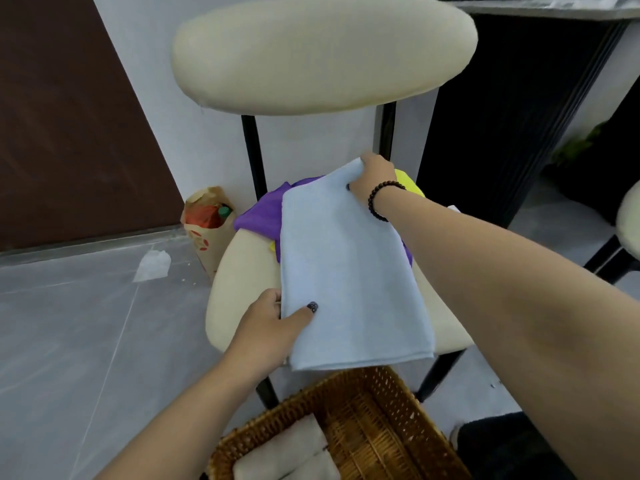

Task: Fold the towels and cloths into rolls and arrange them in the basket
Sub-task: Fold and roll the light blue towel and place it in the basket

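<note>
A light blue towel (pixel 349 271), folded lengthwise, lies over the cream chair seat (pixel 239 282). My left hand (pixel 273 323) pinches its near left edge, thumb on top. My right hand (pixel 375 176), with a bead bracelet on the wrist, grips the towel's far corner. Under the towel lie a purple cloth (pixel 263 213) and a yellow cloth (pixel 407 180), both partly hidden. A wicker basket (pixel 388 420) sits below the chair's front edge and holds rolled white towels (pixel 291 452) at its left end.
The chair's cream backrest (pixel 322 53) rises behind the seat. A paper bag (pixel 207 226) with bottles leans against the white wall on the left. A crumpled tissue (pixel 152 266) lies on the grey floor. A dark table base (pixel 502 116) stands at the right.
</note>
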Tool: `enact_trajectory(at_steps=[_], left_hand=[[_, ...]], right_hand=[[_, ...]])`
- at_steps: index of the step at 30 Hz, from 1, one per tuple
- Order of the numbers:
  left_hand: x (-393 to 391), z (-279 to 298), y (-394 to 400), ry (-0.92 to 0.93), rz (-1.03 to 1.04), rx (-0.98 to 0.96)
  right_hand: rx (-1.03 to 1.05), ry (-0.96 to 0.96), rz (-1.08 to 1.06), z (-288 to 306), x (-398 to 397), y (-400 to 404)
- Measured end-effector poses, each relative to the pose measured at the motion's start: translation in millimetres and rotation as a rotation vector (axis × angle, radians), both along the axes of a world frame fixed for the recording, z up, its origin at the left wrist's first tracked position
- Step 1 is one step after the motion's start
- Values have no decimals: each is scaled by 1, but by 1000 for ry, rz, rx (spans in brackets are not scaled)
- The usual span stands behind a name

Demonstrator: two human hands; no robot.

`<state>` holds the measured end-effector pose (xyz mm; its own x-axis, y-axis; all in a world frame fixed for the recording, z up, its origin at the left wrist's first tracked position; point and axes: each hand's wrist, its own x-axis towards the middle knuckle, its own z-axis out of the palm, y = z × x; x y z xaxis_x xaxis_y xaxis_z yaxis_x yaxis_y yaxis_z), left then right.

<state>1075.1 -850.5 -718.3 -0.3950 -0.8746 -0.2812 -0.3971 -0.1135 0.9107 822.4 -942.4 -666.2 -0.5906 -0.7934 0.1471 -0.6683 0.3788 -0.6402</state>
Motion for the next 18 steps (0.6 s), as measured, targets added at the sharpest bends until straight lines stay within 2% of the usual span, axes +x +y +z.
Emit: enact_trajectory(at_steps=[2, 5, 12, 14, 18], left_hand=[[3, 1, 4, 8, -8, -17], [6, 3, 12, 23, -36, -48], [2, -1, 40, -59, -102, -265], [2, -1, 43, -90, -111, -313], [4, -3, 46, -93, -79, -334]], right_hand=[[46, 60, 26, -8, 2, 12], [10, 93, 55, -14, 10, 50], [18, 34, 55, -32, 47, 166], [63, -30, -8, -34, 55, 185], [280, -204, -86, -38, 63, 210]])
